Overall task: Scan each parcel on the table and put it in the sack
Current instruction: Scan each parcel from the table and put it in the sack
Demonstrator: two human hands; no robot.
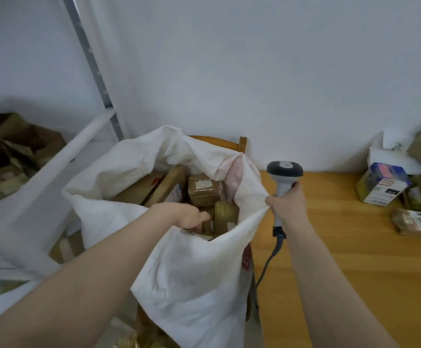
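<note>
A white woven sack stands open on a wooden chair, with several brown parcels inside. My left hand reaches down into the sack's mouth. Its thumb points right and its fingers are hidden behind the near rim, so I cannot see whether it holds a parcel. My right hand grips the handle of a grey and white barcode scanner, held upright at the table's left edge. It also pinches the sack's right rim. More parcels lie on the wooden table at the far right.
A blue and white carton and white mailers lie with brown packets at the table's right end. The scanner's cable hangs between sack and table. White shelving at left holds open cardboard boxes. A white wall stands behind.
</note>
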